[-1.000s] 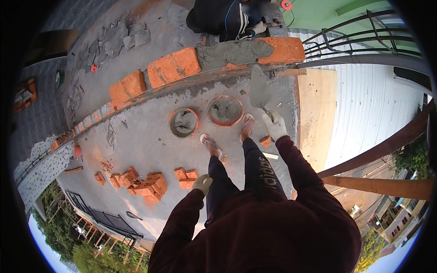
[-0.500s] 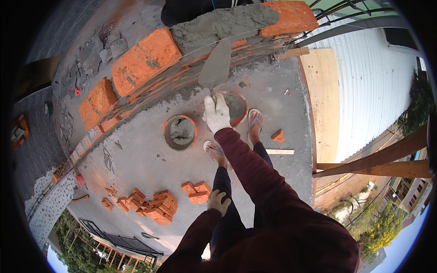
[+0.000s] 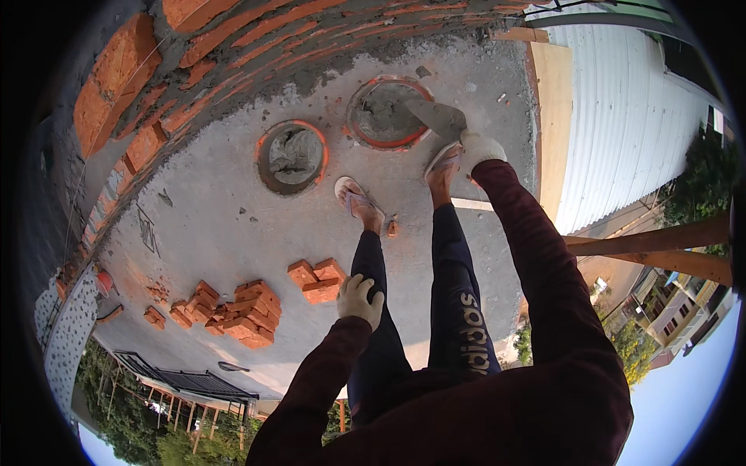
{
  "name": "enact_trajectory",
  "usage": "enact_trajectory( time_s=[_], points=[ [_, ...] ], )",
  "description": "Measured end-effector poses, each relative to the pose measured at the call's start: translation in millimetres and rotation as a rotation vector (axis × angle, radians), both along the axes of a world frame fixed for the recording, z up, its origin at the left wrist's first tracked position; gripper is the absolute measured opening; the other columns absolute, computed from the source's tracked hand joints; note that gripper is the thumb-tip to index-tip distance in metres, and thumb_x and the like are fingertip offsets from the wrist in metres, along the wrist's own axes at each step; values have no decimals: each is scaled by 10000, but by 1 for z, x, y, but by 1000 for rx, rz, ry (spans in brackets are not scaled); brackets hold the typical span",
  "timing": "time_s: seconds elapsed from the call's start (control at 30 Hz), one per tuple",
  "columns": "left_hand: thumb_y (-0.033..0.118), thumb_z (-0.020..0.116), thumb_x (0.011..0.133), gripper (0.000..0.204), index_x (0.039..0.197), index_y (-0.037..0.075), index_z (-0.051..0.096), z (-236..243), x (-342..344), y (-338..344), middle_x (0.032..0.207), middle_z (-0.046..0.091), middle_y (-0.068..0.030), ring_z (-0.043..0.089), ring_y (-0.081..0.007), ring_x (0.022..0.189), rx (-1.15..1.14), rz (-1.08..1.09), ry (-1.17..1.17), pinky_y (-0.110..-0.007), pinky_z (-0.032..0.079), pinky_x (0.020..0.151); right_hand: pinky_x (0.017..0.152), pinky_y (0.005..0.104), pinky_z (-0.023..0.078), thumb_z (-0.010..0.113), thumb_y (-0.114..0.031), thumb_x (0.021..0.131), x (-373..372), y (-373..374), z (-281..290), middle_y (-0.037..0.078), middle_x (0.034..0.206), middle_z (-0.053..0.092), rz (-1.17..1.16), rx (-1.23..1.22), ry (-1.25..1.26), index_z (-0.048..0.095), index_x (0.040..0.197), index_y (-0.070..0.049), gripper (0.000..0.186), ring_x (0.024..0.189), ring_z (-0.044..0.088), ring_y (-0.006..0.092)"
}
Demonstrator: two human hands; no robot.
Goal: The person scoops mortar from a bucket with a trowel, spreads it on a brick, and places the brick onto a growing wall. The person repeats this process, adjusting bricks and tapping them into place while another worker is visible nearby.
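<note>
R hand, in a pale glove w/ a dark red sleeve, has its fingers clamped on the handle end of a trowel; handle itself is hidden by the glove. Trowel's grey blade points away & to the left, its tip in view over the opening of the R tub, a round orange-rimmed one w/ grey mortar inside; can't tell if the blade touches rim or mortar. L tub sits near it on the concrete floor, also orange-rimmed, w/ lumpy mortar in it. L hand, gloved too, is over the L leg of the dark trousers, fingers loosely curled, thumb apart from them, nothing seen in it; can't tell if it touches the leg. R foot, sandalled, is just beside the R hand; L foot is on the near side of the tubs, w/ a brick bit by its heel. Small brick grp lies near the L hand, bigger brick pile further left. Brick wall curves across the top beyond both tubs; plywood board & white corrugated sheet are off right
</note>
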State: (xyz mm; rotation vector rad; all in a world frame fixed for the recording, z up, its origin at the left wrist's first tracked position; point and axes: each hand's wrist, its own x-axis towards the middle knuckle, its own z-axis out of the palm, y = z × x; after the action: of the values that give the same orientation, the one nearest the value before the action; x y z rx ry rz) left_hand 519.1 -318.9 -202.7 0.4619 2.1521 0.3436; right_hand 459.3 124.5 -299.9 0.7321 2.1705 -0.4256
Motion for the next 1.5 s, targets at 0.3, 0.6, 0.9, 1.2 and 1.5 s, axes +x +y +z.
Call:
enact_trajectory(
  time_s=[0.3,0.6,0.9,1.2,1.5],
  points=[
    [259,779,785,432,1181,99,715,-2,-4,-3,1333,603,-120,484,-381,1330,-14,5,-15,-534,385,1126,810,467,614,612,-166,939,-96,-25,-135,155,1137,757,235,286,51,773,1131,-100,259,1054,740,345],
    [225,797,777,424,1169,85,713,-4,-1,-1,1322,623,-154,509,-424,1304,8,26,-32,-545,417,1085,924,438,563,644,-180,887,-49,-60,-194,188,1093,747,24,-129,61,719,1012,-23,214,1091,705,368],
    [274,772,802,424,1180,90,717,-3,-6,15,1325,622,-120,510,-385,1311,-41,-17,-37,-580,371,1132,804,455,527,660,-150,778,-6,-15,-189,175,930,703,-93,-446,322,645,925,-62,171,930,681,404],
    [298,761,845,423,1209,90,705,-5,-23,31,1323,631,-113,504,-380,1317,-57,-61,28,-522,389,1117,781,455,543,636,-128,752,28,49,-66,180,908,708,-102,-481,310,684,1223,-83,476,896,695,412],
    [371,722,874,562,1368,133,598,16,-32,64,1382,591,-140,467,-391,1354,43,-178,53,-545,383,1122,624,358,472,666,-59,751,24,209,236,13,671,480,-58,-407,451,653,1021,-40,271,631,522,179]
  ],
)
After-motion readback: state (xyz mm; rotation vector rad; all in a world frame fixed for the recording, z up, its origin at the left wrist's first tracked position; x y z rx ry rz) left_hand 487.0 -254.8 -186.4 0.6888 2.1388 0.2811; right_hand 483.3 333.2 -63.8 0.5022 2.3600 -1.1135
